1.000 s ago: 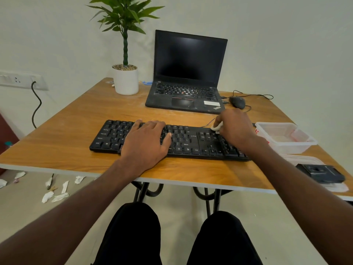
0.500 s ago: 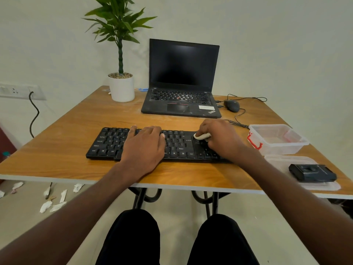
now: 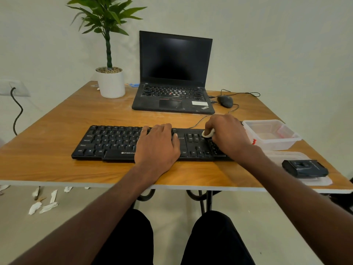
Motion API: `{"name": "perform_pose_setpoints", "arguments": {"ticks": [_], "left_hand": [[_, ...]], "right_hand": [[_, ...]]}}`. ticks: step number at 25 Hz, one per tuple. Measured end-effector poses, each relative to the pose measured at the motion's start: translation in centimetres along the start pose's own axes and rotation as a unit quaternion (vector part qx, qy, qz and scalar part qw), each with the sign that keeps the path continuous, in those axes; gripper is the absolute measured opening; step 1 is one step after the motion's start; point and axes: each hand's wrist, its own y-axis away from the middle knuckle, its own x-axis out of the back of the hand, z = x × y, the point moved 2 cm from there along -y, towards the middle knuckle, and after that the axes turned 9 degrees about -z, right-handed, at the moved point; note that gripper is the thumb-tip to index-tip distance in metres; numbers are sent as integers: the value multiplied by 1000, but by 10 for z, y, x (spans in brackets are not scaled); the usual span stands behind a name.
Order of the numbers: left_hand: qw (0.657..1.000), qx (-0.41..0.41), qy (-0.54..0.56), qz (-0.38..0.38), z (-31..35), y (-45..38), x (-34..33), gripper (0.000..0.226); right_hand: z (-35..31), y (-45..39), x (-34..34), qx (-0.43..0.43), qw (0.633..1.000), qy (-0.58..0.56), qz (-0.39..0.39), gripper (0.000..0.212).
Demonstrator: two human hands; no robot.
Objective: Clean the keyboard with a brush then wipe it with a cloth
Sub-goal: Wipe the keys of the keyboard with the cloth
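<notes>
Here, right hand [image 3: 227, 134] pinching a small white cloth [image 3: 208, 133] against the keyboard [image 3: 114, 140]. Just left of that grip, left hand [image 3: 158, 146] pressed flat, fingers straight, holding nothing.

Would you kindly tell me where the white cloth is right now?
In the head view, the white cloth is pinched in the right hand, on the keyboard's right part, near the clear plastic tub.

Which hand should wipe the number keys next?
The right hand, probably. It already holds the white cloth and sits over the right end of the keyboard, beside those keys. The left hand lies flat on the middle keys, holding nothing, and seems to steady the keyboard.
</notes>
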Motion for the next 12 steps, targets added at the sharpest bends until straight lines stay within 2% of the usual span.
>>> {"name": "perform_pose_setpoints", "arguments": {"ticks": [4,7,9,12], "left_hand": [[1000,-1,3,5,-4,1,-1,42],[1000,2,5,6,-4,0,0,42],[1000,2,3,4,-3,0,0,42],[1000,-1,3,1,-3,0,0,43]], "right_hand": [[-13,2,-4,32,999,-9,-15,20],[10,10,2,-59,998,-24,12,17],[19,10,5,-89,996,-3,19,15],[8,4,5,-48,999,-4,-9,27]]}}
